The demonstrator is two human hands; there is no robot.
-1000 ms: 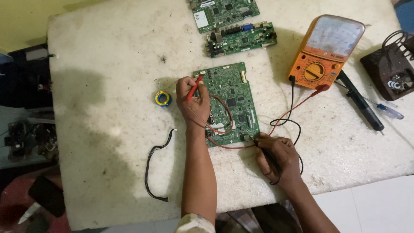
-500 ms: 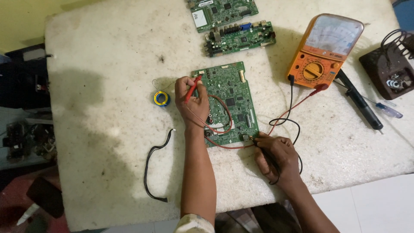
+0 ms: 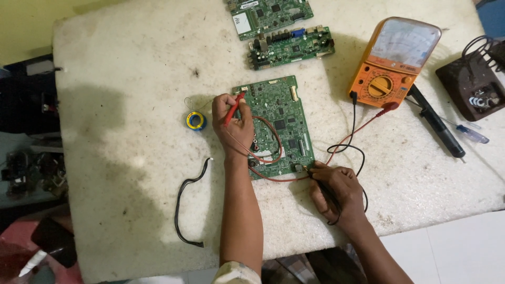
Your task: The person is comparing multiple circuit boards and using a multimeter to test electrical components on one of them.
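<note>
**Probing the board**

My left hand [image 3: 233, 122] pinches the slim red test probe [image 3: 233, 109], its tip near the top-left corner of the flat green circuit board [image 3: 281, 126] lying mid-desk [image 3: 121, 79]. My right hand [image 3: 336, 193], at five o'clock, grips the black probe [image 3: 323, 186] against the board's lower right corner. I'd keep both tips steady, on one contact each. The orange meter [image 3: 395, 62] sits at two o'clock.

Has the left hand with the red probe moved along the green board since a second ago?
No. The left hand keeps the red probe at the green circuit board's upper-left edge.
</note>
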